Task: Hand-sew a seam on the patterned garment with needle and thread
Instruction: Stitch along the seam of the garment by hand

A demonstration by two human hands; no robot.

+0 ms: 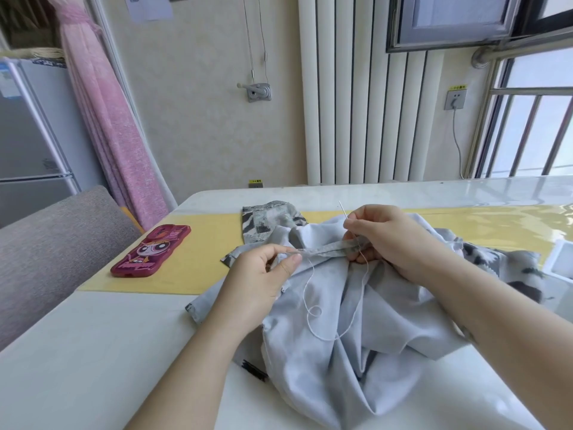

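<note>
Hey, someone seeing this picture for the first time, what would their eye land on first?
Probably the two hands at centre: the left hand pinches the folded seam of the grey patterned garment while the right hand holds a needle pointing up. A white thread loops over the cloth, and a bright pink phone lies to the left on the yellow mat.

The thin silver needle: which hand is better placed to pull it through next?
Right. The right hand pinches the thin silver needle at the seam; the left hand holds the grey patterned garment taut.
</note>
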